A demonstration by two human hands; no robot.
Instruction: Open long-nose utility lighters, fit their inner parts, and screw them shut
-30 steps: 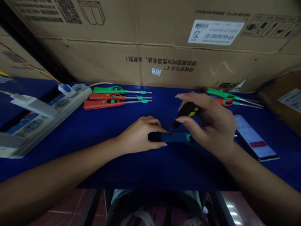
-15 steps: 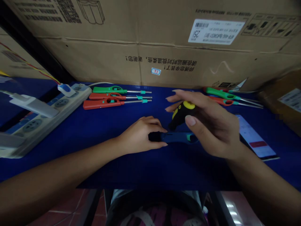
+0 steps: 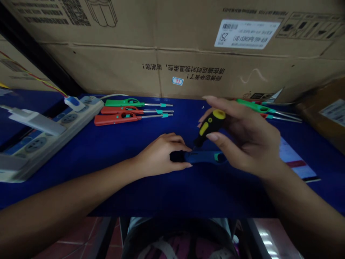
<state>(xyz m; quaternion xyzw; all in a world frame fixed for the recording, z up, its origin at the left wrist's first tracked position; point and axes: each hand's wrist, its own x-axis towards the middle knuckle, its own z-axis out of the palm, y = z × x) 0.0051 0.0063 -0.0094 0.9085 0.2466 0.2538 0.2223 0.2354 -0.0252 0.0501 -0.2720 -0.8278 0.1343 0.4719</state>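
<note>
My left hand (image 3: 164, 154) pinches the left end of a blue stick lighter (image 3: 202, 157) between thumb and fingers, holding it against the blue tabletop. A teal trigger shows near the lighter's right end; its nozzle side is hidden behind my right hand. Between the thumb and fingers of my right hand (image 3: 239, 136) is a short screwdriver (image 3: 209, 126) with a black and yellow handle. It is tilted, with its thin tip down at the lighter's upper face near my left fingertips. Whether the tip sits in a screw I cannot tell.
Green and red stick lighters (image 3: 121, 111) lie in a row at the back left; several more (image 3: 256, 107) lie back right. A power strip (image 3: 54, 133) with plugs is on the left, a phone (image 3: 296, 160) on the right. A large cardboard box (image 3: 107, 68) stands behind.
My right hand has shifted slightly right, and more of the screwdriver handle and its thin shaft now shows. My left hand and the blue lighter have stayed in place.
</note>
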